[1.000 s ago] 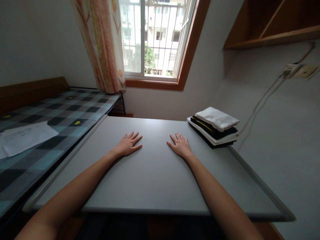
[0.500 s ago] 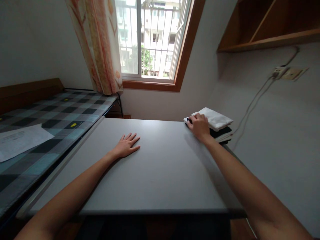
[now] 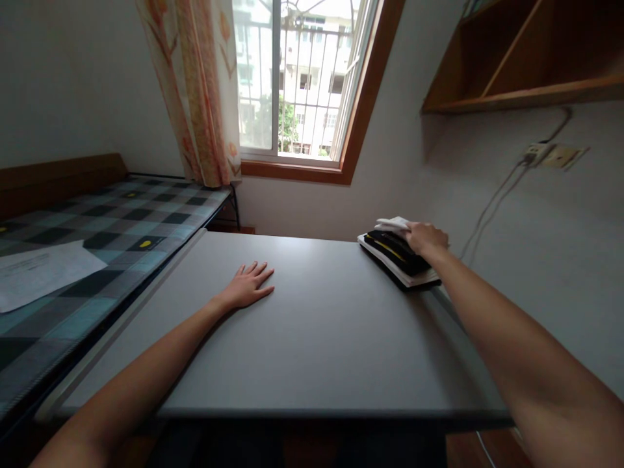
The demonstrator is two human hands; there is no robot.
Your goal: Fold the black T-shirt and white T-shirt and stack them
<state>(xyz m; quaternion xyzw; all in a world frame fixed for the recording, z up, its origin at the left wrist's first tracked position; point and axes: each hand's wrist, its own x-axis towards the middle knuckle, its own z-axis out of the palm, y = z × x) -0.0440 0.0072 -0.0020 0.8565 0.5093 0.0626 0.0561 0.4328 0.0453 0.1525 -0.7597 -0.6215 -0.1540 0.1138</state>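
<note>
My left hand (image 3: 247, 286) lies flat with fingers spread on the pale grey tabletop (image 3: 312, 338). At the table's back right corner, my right hand (image 3: 425, 238) is closed on a folded white cloth (image 3: 394, 224). Beneath that cloth is a stack of black folded items (image 3: 397, 250), one with a yellow edge. A white layer (image 3: 420, 278) shows lower in the stack, with a black one at the bottom. My right fingers hide part of the white cloth.
A bed with a checkered mattress (image 3: 97, 260) stands at the left, a paper sheet (image 3: 46, 273) on it. Behind are a curtain (image 3: 205, 97) and a barred window. A wooden shelf (image 3: 526, 97) and a socket with cables (image 3: 541, 155) are on the right wall.
My right hand has moved right across the stack and grips the white cloth, which is bunched up and shifted, uncovering the black items. My left hand has stayed in place.
</note>
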